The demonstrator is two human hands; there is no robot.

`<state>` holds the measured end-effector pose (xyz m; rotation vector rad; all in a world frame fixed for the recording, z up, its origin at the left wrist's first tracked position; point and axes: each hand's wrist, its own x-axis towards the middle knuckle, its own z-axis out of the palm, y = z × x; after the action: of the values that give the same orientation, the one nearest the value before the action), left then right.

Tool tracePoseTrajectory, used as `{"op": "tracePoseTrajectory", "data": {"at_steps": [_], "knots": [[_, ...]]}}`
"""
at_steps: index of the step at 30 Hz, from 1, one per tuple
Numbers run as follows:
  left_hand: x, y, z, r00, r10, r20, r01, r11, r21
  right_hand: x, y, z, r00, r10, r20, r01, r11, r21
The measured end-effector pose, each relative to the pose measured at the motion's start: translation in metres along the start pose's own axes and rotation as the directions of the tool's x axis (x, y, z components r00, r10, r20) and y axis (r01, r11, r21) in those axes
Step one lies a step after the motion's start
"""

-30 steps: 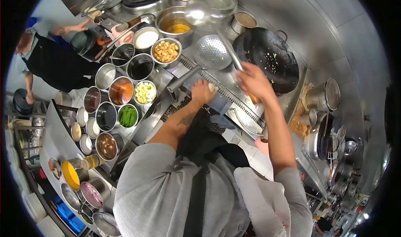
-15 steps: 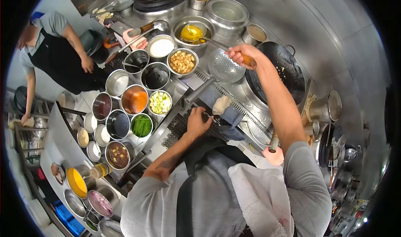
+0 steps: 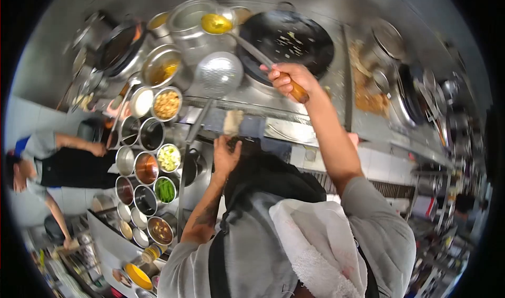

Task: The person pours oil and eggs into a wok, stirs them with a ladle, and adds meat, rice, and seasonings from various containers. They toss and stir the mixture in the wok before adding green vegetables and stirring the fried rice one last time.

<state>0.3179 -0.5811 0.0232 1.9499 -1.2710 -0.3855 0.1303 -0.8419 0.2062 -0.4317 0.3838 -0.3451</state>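
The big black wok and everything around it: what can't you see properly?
All in the head view:
Food bits in wok: too small and blurred to name.
Ladle, mid-handle: hidden by right hand.
Left hand, fingertips: blur hides any touching.
Metal bowl: cut off by bottom edge.

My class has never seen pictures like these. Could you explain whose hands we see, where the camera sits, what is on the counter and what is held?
No machine here: these are a person's bare hands, seen by one camera on that person's head, looking forward and down. The right hand grips a wooden-handled ladle with yellow liquid in its bowl. The left hand is beside a pale cloth; whether it holds anything is unclear. On the steel surfaces are a black wok, a round strainer and metal containers, one holding browned cubes, another cut greens.
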Motion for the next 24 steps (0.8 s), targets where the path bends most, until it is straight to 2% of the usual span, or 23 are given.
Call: {"op": "tracePoseTrajectory", "data": {"at_steps": [1,2,4,5,6,7,8,9,10,11,12,13,14,15,16,18,19,20,21,22,23,24], "knots": [[-0.004,0.012,0.004,0.999,-0.04,0.03,0.04,0.999,-0.012,-0.029,-0.009,0.007,0.973,-0.145,-0.182,0.073,0.933,-0.353],[-0.007,0.021,0.009,0.995,-0.082,0.051,0.083,0.996,-0.02,-0.055,-0.013,0.017,0.898,-0.292,-0.328,0.057,0.818,-0.572],[-0.019,0.029,0.026,0.997,-0.061,0.045,0.063,0.997,-0.037,-0.083,-0.033,-0.024,0.848,-0.391,-0.358,-0.145,0.479,-0.866],[-0.025,0.035,0.034,0.995,-0.081,0.054,0.084,0.995,-0.049,-0.094,-0.043,-0.041,0.847,-0.392,-0.359,-0.145,0.48,-0.865],[-0.031,0.041,0.041,0.993,-0.104,0.058,0.108,0.992,-0.061,-0.104,-0.052,-0.05,0.808,-0.471,-0.353,-0.346,0.105,-0.932],[-0.038,0.046,0.05,0.993,-0.111,0.039,0.114,0.992,-0.06,-0.113,-0.063,-0.061,0.782,-0.541,-0.308,-0.511,-0.275,-0.814],[-0.046,0.051,0.057,0.993,-0.117,0.032,0.118,0.991,-0.058,-0.117,-0.077,-0.087,0.788,-0.536,-0.303,-0.505,-0.28,-0.816],[-0.053,0.056,0.063,0.991,-0.128,0.042,0.131,0.989,-0.074,-0.114,-0.091,-0.125,0.801,-0.466,-0.375,-0.362,0.121,-0.924],[-0.059,0.06,0.068,0.989,-0.141,0.051,0.145,0.985,-0.089,-0.11,-0.098,-0.148,0.833,-0.371,-0.411,-0.185,0.513,-0.838],[-0.066,0.065,0.07,0.992,-0.121,0.034,0.123,0.989,-0.077,-0.108,-0.082,-0.146,0.742,-0.512,-0.432,-0.19,0.458,-0.869],[-0.074,0.068,0.069,0.991,-0.135,0.019,0.136,0.988,-0.074,-0.1,-0.06,-0.158,0.755,-0.501,-0.422,-0.19,0.45,-0.873],[-0.08,0.07,0.067,0.992,-0.13,0.003,0.129,0.99,-0.057,-0.089,-0.033,-0.18,0.616,-0.765,-0.185,-0.258,0.026,-0.966],[-0.089,0.072,0.061,0.992,-0.126,-0.013,0.125,0.991,-0.036,-0.086,-0.01,-0.189,0.477,-0.863,0.163,-0.382,-0.371,-0.846],[-0.096,0.077,0.053,0.982,-0.181,-0.052,0.177,0.981,-0.08,-0.101,-0.001,-0.171,0.566,-0.818,-0.104,-0.105,0.054,-0.993],[-0.102,0.071,0.047,0.977,-0.195,-0.082,0.189,0.979,-0.076,-0.123,0.008,-0.145,0.716,-0.635,-0.289,0.109,0.511,-0.853],[-0.124,0.052,0.03,0.938,-0.293,-0.186,0.275,0.954,-0.116,-0.152,0.036,-0.115,0.823,-0.467,-0.322,0.208,0.777,-0.594],[-0.132,0.045,0.019,0.911,-0.364,-0.193,0.342,0.93,-0.136,-0.157,0.036,-0.109,0.864,-0.373,-0.337,0.146,0.827,-0.543],[-0.143,0.039,0.009,0.896,-0.349,-0.273,0.326,0.937,-0.127,-0.147,0.028,-0.113,0.916,-0.239,-0.322,0.052,0.868,-0.494],[-0.15,0.043,-0.009,0.871,-0.405,-0.279,0.394,0.914,-0.098,-0.122,0.006,-0.149,0.994,-0.046,-0.1,0.013,0.952,-0.306],[-0.164,0.024,-0.011,0.828,-0.459,-0.322,0.465,0.883,-0.063,-0.106,0.006,-0.108,0.989,-0.068,-0.128,0.022,0.942,-0.334],[-0.174,0.019,-0.017,0.798,-0.457,-0.393,0.449,0.886,-0.12,-0.09,0.013,-0.082,0.985,-0.085,-0.15,-0.011,0.837,-0.547],[-0.182,0.023,-0.035,0.789,-0.469,-0.398,0.486,0.872,-0.062,-0.069,0.028,-0.066,0.981,-0.103,-0.167,-0.023,0.786,-0.617]]}}
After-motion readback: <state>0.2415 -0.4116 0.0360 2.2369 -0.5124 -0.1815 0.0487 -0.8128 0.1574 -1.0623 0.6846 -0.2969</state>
